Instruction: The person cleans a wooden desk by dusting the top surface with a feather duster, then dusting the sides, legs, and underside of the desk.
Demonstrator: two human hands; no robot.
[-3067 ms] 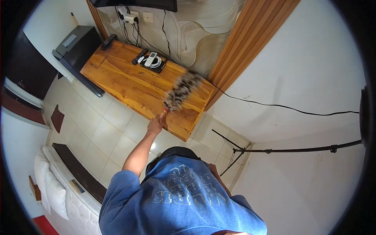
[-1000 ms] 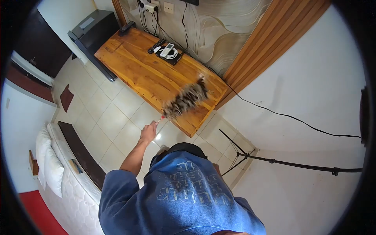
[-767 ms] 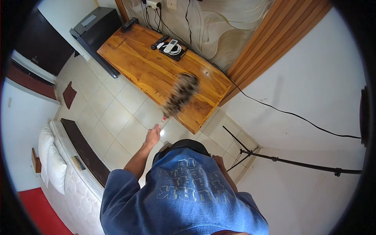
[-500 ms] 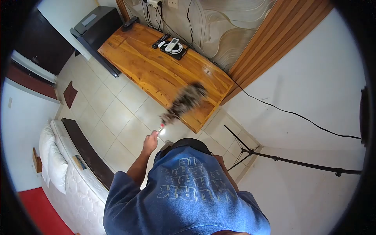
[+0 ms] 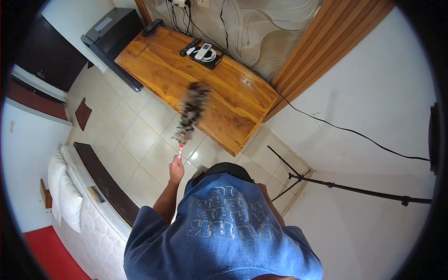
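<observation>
My left hand [image 5: 176, 169] is closed around the thin handle of a feather duster [image 5: 192, 110]. The duster's brown and grey feathers are blurred by motion. Its head reaches over the front edge of the wooden table [image 5: 224, 109]; whether the tips touch the top I cannot tell. At the handle a red collar shows below the feathers. My right forearm [image 5: 272, 200] hangs by my side, and the fingers of my right hand are hidden at my waist behind the blue shirt.
Toward the table's back lie a black remote [image 5: 190, 47], a white remote [image 5: 203, 51] and a coiled white cable on a black box. A small dark fridge [image 5: 114, 35] stands beyond the left end. Tripod legs [image 5: 298, 178] stand right; a mattress [image 5: 100, 210] lies left.
The feather duster has swung left across the front of the table, from the right part toward the middle. My left hand has shifted slightly left with it.
</observation>
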